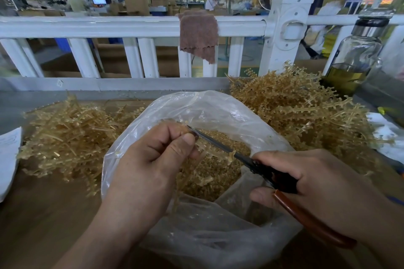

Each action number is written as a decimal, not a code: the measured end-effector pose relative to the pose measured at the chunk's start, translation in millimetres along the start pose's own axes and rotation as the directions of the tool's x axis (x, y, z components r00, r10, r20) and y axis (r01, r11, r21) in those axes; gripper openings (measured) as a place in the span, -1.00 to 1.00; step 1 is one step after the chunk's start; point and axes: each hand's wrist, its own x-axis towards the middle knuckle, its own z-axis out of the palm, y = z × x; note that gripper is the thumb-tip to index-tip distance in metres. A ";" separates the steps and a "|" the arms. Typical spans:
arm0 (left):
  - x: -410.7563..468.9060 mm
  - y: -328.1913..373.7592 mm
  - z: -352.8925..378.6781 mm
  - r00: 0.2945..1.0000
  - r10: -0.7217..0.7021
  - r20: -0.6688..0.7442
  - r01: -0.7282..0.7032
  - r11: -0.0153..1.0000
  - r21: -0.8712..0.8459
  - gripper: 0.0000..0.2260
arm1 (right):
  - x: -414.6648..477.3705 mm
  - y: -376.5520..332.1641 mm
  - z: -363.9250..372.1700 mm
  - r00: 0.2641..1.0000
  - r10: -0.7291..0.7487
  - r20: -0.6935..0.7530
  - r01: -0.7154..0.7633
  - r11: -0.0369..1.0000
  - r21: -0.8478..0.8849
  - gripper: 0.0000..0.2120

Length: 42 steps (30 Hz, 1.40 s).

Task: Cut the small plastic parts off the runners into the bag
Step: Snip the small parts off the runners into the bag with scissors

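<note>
Spreading open just under the person's forearms, a clear crumpled plastic bag (218,236) is sitting on a brown tabletop (43,214), its mouth gaping upward. It is holding a deep layer of small amber plastic parts (218,181) already off their runners.

Two heaps of translucent amber runners are flanking the bag. The right heap (295,111) is piling up high and bristling with little parts still on the branches. The left heap (70,137) is lying lower and looking like thinner, barer sticks.

Behind them a white railing (109,26) is crossing the whole view, with a brown cloth (199,35) hanging over its top rail. A glass bottle (356,54) with some yellowish liquid in the bottom is standing at the far right, beside the taller heap.

Over the bag's mouth, the left hand (153,155) is pinching one amber runner (209,150) between thumb and curled forefinger, holding it above the loose parts. The right hand (317,181) is gripping a pair of scissors (258,166) with black blades and reddish-brown handles, fingers wrapping over the handles and thumb tucking underneath. The blades are reaching up and to the left along the runner, their tip lying right by the left fingertips.

At the left edge, a sheet of white paper (8,155) is resting on the table.
</note>
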 end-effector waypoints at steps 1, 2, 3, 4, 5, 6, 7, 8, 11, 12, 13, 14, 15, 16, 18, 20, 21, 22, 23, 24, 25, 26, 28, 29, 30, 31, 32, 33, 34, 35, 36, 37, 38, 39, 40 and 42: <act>0.0 0.2 0.2 1.000 -0.002 0.001 0.002 1.000 -0.001 -0.83 | -0.1 0.1 -0.2 1.000 -0.002 0.001 0.002 1.000 0.001 -0.58; -0.2 0.2 0.3 1.000 -0.002 0.002 0.002 1.000 -0.002 -0.83 | -0.4 0.3 -0.4 1.000 -0.005 0.000 0.005 1.000 -0.002 -0.58; -0.3 0.1 0.4 1.000 -0.003 0.002 0.003 1.000 -0.002 -0.82 | -0.6 0.7 -0.5 1.000 -0.011 -0.003 0.011 1.000 -0.007 -0.58; -0.3 -0.1 0.6 1.000 -0.003 0.003 0.003 1.000 -0.004 -0.82 | -0.7 1.0 -0.6 1.000 -0.015 -0.005 0.015 1.000 -0.010 -0.58; -0.4 -0.2 0.7 1.000 -0.006 0.004 0.006 1.000 -0.010 -0.82 | -0.8 1.1 -0.7 1.000 -0.014 -0.004 0.014 1.000 -0.007 -0.58; -0.4 -0.4 0.9 1.000 -0.008 0.005 0.008 1.000 -0.019 -0.82 | -0.5 1.2 -0.5 1.000 -0.008 -0.002 0.008 1.000 -0.001 -0.57; -0.5 -0.4 0.8 1.000 -0.008 0.006 0.008 1.000 -0.023 -0.82 | -0.4 1.3 -0.2 1.000 -0.004 0.000 0.004 1.000 0.003 -0.56; -0.4 -0.2 0.9 1.000 -0.007 0.005 0.007 1.000 -0.021 -0.82 | -0.1 1.3 0.1 1.000 -0.002 0.000 0.002 1.000 0.003 -0.56; -0.6 0.8 0.7 1.000 -0.009 -0.003 0.009 1.000 -0.008 -0.82 | 0.4 0.5 0.0 1.000 -0.007 -0.003 0.007 1.000 -0.012 -0.57; -0.8 1.2 0.8 1.000 -0.012 -0.004 0.012 1.000 -0.006 -0.81 | 0.3 -0.1 -0.4 1.000 -0.004 -0.003 0.004 1.000 -0.015 -0.57; -0.9 1.6 0.9 1.000 -0.017 -0.002 0.017 1.000 -0.006 -0.81 | 0.1 -0.5 -0.8 1.000 -0.001 -0.003 0.001 1.000 -0.017 -0.57; -1.0 1.8 1.0 1.000 -0.022 0.000 0.022 1.000 -0.006 -0.81 | -0.1 -0.7 -1.1 1.000 0.002 -0.004 -0.002 1.000 -0.019 -0.57; -0.9 1.8 1.1 1.000 -0.026 0.000 0.026 1.000 -0.003 -0.80 | 0.0 -0.7 -1.3 1.000 0.006 -0.002 -0.006 1.000 -0.020 -0.56; -0.7 1.9 1.3 1.000 -0.029 -0.002 0.029 1.000 0.002 -0.80 | 0.2 -0.6 -1.3 1.000 0.013 0.002 -0.013 1.000 -0.019 -0.56; -0.6 2.3 1.7 0.999 -0.033 -0.011 0.033 0.999 0.009 -0.80 | 1.4 0.0 -0.8 1.000 0.020 0.011 -0.020 1.000 -0.016 -0.55; -0.8 1.9 2.1 0.999 -0.040 -0.020 0.040 0.999 0.000 -0.81 | 2.2 0.9 -0.2 1.000 0.019 0.016 -0.019 1.000 -0.007 -0.53; -0.8 1.6 2.3 0.999 -0.047 -0.023 0.047 0.999 -0.008 -0.81 | 2.3 0.8 0.0 1.000 0.020 0.019 -0.020 1.000 -0.002 -0.53; -1.0 1.2 2.4 0.998 -0.053 -0.026 0.053 0.999 -0.011 -0.81 | 2.5 0.5 0.2 1.000 0.020 0.019 -0.020 1.000 -0.001 -0.53; -1.1 0.9 2.6 0.998 -0.062 -0.029 0.061 0.998 -0.010 -0.80 | 2.3 0.2 0.2 1.000 0.020 0.018 -0.020 1.000 -0.005 -0.54; -1.0 0.9 2.6 0.997 -0.071 -0.031 0.071 0.997 -0.007 -0.79 | 2.3 -0.2 0.1 1.000 0.020 0.018 -0.020 1.000 -0.010 -0.55; -0.8 1.3 2.7 0.996 -0.081 -0.033 0.081 0.997 -0.002 -0.78 | 2.7 -0.6 -0.2 1.000 0.024 0.021 -0.023 1.000 -0.011 -0.56; -0.7 1.8 2.9 0.995 -0.091 -0.034 0.091 0.996 0.005 -0.78 | 2.7 -0.8 -0.1 0.999 0.027 0.024 -0.027 1.000 -0.010 -0.56; -0.4 2.6 3.3 0.993 -0.109 -0.036 0.110 0.994 0.015 -0.79 | 3.3 -0.3 0.0 0.999 0.033 0.030 -0.032 0.999 -0.004 -0.54; -0.4 2.9 3.6 0.992 -0.118 -0.037 0.119 0.993 0.018 -0.79 | 3.5 0.0 0.2 0.999 0.035 0.032 -0.035 0.999 -0.003 -0.53; -0.6 3.5 4.1 0.992 -0.122 -0.041 0.123 0.992 0.024 -0.79 | 3.6 0.2 0.4 0.999 0.037 0.036 -0.036 0.999 -0.005 -0.51; -0.7 4.2 4.5 0.992 -0.120 -0.049 0.122 0.992 0.034 -0.78 | 4.0 0.3 0.4 0.999 0.037 0.040 -0.037 0.999 -0.008 -0.48; -0.8 5.0 5.2 0.991 -0.117 -0.057 0.120 0.992 0.043 -0.78 | 4.4 0.4 0.5 0.998 0.036 0.045 -0.035 0.999 -0.012 -0.47; -0.8 6.0 5.7 0.991 -0.116 -0.062 0.119 0.992 0.049 -0.77 | 5.1 0.3 0.6 0.998 0.035 0.049 -0.034 0.999 -0.015 -0.47; -0.9 6.7 5.9 0.991 -0.116 -0.065 0.119 0.992 0.050 -0.77 | 5.6 0.0 0.7 0.998 0.036 0.052 -0.035 0.999 -0.013 -0.50; -0.9 7.1 6.0 0.991 -0.117 -0.065 0.120 0.992 0.042 -0.77 | 6.2 -0.6 0.5 0.998 0.039 0.055 -0.039 0.999 -0.007 -0.55; -0.7 7.4 5.9 0.991 -0.122 -0.063 0.124 0.992 0.030 -0.77 | 6.4 -1.2 0.4 0.997 0.046 0.057 -0.046 0.999 -0.002 -0.59; -0.4 7.8 5.6 0.990 -0.128 -0.059 0.129 0.991 0.023 -0.78 | 6.8 -2.2 0.0 0.997 0.056 0.061 -0.056 0.998 -0.002 -0.62; -0.1 8.2 5.6 0.990 -0.130 -0.055 0.132 0.991 0.026 -0.78 | 6.9 -3.1 -0.3 0.996 0.063 0.067 -0.063 0.998 -0.004 -0.65; -0.1 8.5 5.6 0.990 -0.131 -0.052 0.133 0.990 0.036 -0.78 | 7.0 -3.9 -0.6 0.995 0.067 0.072 -0.067 0.998 -0.003 -0.66; 0.0 8.8 5.7 0.990 -0.132 -0.052 0.134 0.990 0.046 -0.77 | 6.7 -4.2 -0.7 0.995 0.066 0.075 -0.066 0.998 -0.002 -0.66; 0.1 8.5 5.0 0.989 -0.136 -0.050 0.139 0.988 0.061 -0.77 | 6.4 -4.3 -0.6 0.995 0.065 0.075 -0.065 0.998 -0.005 -0.66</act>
